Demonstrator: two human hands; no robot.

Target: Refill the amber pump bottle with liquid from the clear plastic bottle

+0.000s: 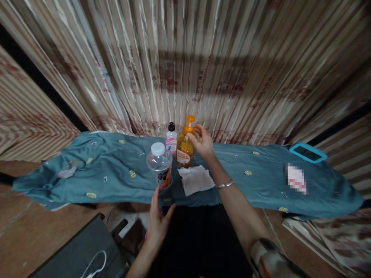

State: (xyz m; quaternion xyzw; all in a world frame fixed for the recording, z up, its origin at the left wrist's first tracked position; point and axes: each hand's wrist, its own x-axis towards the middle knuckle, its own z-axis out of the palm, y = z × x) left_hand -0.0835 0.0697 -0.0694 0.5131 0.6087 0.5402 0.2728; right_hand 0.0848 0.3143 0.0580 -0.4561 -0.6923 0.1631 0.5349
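Observation:
My right hand [203, 143] is at the neck of an orange pump bottle [184, 148], thumb in front and fingers curled behind the collar. The pump bottle stands upright on the cloth. To its left is a large clear plastic bottle [159, 164] with a white cap and a black and orange label. Just below that bottle is my left hand [159, 216], thumb and fingers apart; its fingertips are close to the base, and I cannot tell whether they touch. A smaller bottle [171, 141] with a black cap stands behind. In front of the pump bottle lies a white cloth [197, 180].
A teal patterned cloth [116, 166] covers the long narrow table. Toward its right end lie a blue-framed device [308, 152] and a blurred-out white packet [296, 178]. A crumpled whitish piece [67, 172] is at the left. Striped curtains [185, 69] hang close behind. A dark surface [84, 247] with a white cable stands lower left.

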